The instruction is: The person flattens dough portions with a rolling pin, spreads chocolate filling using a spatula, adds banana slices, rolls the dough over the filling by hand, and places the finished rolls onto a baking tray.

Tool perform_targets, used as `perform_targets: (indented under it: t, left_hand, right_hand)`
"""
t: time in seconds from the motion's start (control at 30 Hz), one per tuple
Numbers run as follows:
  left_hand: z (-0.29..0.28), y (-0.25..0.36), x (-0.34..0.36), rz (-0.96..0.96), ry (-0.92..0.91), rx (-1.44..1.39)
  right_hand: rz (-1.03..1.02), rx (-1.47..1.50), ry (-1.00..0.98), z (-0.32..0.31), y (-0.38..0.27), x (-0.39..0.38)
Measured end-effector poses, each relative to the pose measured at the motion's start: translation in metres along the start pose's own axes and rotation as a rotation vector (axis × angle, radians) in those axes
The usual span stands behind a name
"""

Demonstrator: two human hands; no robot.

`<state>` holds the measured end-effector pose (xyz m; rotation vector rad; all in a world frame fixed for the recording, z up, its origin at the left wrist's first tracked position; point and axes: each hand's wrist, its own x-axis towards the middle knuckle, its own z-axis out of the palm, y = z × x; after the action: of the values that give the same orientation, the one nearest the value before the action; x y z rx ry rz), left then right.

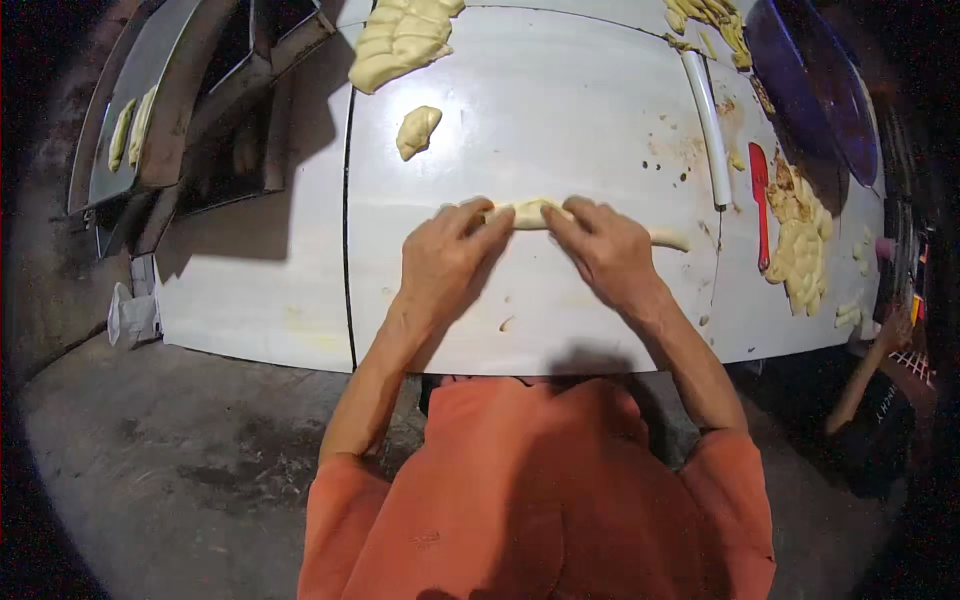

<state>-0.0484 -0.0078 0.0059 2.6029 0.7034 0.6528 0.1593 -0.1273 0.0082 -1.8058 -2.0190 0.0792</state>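
Observation:
A pale strip of dough (530,215) lies on the white tabletop between my two hands. My left hand (448,250) grips its left end, fingers curled over the top and thumb against the near side. On the other end my right hand (612,252) is closed in the same way, its thumb close to the left one. Past my right hand a thin dough roll (670,239) sticks out; whether it joins the strip is hidden under the fingers. A small lump of dough (418,132) sits apart, beyond my left hand.
Portioned dough (405,42) lies at the back. Metal trays (140,110) stand left, one with two dough sticks. To the right are a white rod (708,130), a red knife-like tool (760,205), more dough (800,245) and a dark blue basin (815,90). Another person's arm (865,375) shows far right.

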Motion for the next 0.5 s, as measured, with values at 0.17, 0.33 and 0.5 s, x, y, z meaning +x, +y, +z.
perform_targets:
  t: [0.17,0.33,0.5]
  left_hand:
    - [-0.002,-0.002,0.022,-0.159,0.059,0.014]
    - [0.007,-0.008,0.014,-0.035,-0.041,0.041]
    - [-0.004,-0.011,0.026,-0.093,0.057,0.027]
  right_hand:
    - [0.204,0.027,-0.002,-0.003,0.003,0.023]
    - [0.068,-0.066,0.019,0.009,0.007,0.012]
    - [0.087,0.033,0.110,-0.004,0.009,0.031]
